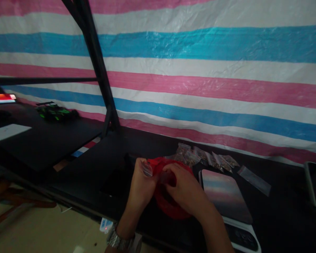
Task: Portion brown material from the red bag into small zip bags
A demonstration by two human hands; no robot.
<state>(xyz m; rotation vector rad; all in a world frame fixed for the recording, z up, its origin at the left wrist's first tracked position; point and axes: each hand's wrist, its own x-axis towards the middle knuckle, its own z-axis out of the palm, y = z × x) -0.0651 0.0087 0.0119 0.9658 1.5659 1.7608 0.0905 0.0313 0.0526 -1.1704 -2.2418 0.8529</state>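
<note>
Near the front edge of a black table (81,179), a red plastic bag (171,210) sits at both hands. Left hand (143,184) is closed on some clear plastic (147,169) by the red rim; right hand (184,191) has its fingers curled into the opening, can't tell if they're pinching anything. Shiny-topped scale (226,196) just right of that, small clear packets (197,157) bunched behind. Way back there's a striped tarp (200,88) across the whole background, lighting's pretty dim.
</note>
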